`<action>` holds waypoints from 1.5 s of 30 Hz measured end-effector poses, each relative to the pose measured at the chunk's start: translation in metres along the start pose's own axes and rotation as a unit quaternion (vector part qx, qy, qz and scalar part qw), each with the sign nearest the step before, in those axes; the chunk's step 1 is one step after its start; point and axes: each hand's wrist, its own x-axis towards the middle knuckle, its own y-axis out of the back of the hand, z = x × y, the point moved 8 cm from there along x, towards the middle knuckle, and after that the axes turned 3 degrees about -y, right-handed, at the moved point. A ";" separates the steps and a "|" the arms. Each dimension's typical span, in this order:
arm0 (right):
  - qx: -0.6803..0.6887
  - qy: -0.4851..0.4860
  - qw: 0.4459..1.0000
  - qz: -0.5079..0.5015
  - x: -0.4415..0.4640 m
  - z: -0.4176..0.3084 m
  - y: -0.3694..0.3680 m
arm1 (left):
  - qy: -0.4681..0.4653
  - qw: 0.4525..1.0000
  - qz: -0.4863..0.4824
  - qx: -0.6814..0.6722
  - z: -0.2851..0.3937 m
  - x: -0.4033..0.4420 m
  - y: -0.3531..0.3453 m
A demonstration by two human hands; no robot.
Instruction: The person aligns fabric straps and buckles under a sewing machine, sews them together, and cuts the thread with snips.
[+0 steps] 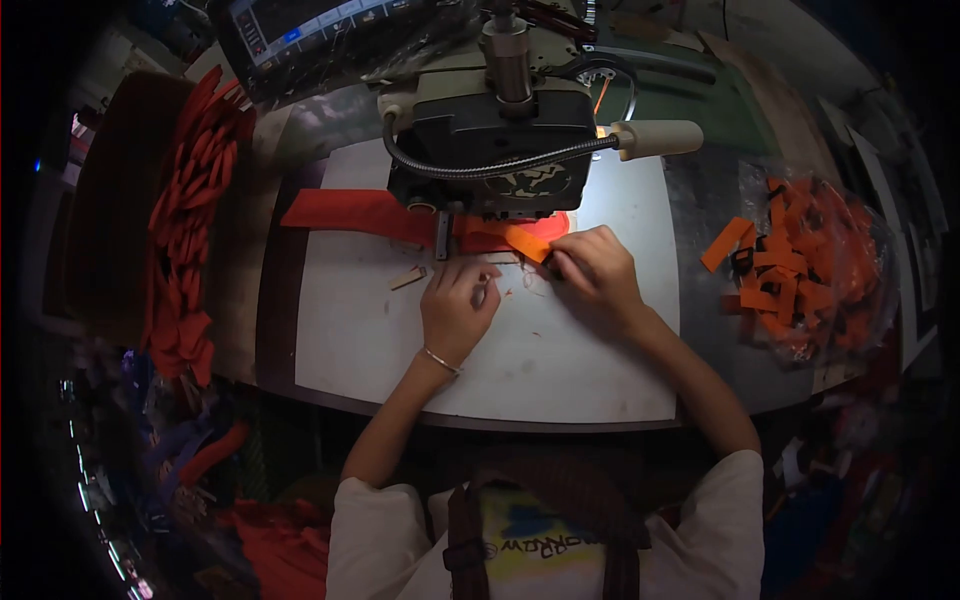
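A red fabric strip (pixel 350 214) runs across the white work surface (pixel 480 370) and under the head of a sewing machine (pixel 490 150). My right hand (pixel 598 270) pinches the end of a short orange strap (pixel 527 243), which has a dark piece at my fingertips; its other end lies on the red fabric below the machine head. My left hand (pixel 460 305) is just in front of the fabric, fingers curled with thumb and fingertips close together; what they hold, if anything, is too small to tell. A small beige piece (pixel 408 278) lies left of it.
Many folded red pieces (pixel 190 210) are stacked at the left. A clear plastic bag (pixel 860 270) with several orange straps (pixel 785 265) is at the right. A screen (pixel 320 35) stands behind, and a lamp with a white head (pixel 660 139) reaches over the surface.
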 end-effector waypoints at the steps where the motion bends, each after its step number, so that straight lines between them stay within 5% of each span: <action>1: 0.039 -0.070 0.997 0.021 0.002 0.009 0.003 | 0.045 0.999 0.022 0.022 -0.004 0.007 0.001; 4: 0.033 -0.167 0.985 0.016 0.018 0.029 -0.002 | 0.034 0.996 0.029 0.078 0.002 0.023 -0.009; 9: 0.156 -0.188 0.969 -0.021 0.028 0.047 -0.028 | 0.010 1.000 0.016 0.001 -0.001 0.019 -0.017; 15: 0.087 -0.120 0.988 0.035 0.031 0.047 -0.009 | 0.062 0.995 -0.018 -0.069 -0.013 0.011 -0.007; 20: 0.396 -0.254 0.882 -0.009 0.028 0.077 -0.001 | 0.055 0.995 -0.021 -0.085 -0.007 0.013 0.002; 24: 0.527 -0.348 0.747 -0.207 0.000 0.065 0.005 | 0.064 0.995 -0.033 -0.069 -0.009 0.015 0.006; 29: 0.262 -0.358 0.876 -0.188 -0.015 0.030 0.053 | 0.074 0.994 -0.048 -0.070 -0.009 0.016 0.005; 37: 0.139 -0.267 0.948 -0.102 -0.009 0.014 0.054 | 0.046 0.993 -0.039 -0.099 0.006 0.025 0.009; 39: 0.111 -0.240 0.960 -0.091 -0.015 0.010 0.051 | 0.008 0.992 0.086 -0.091 0.017 0.027 0.041; 41: 0.033 -0.069 0.994 -0.072 -0.009 -0.016 0.055 | -0.062 0.955 0.264 -0.122 0.020 0.023 0.090; 45: 0.113 -0.089 0.984 -0.102 -0.013 -0.023 0.043 | -0.127 0.917 0.376 -0.035 0.027 0.063 0.167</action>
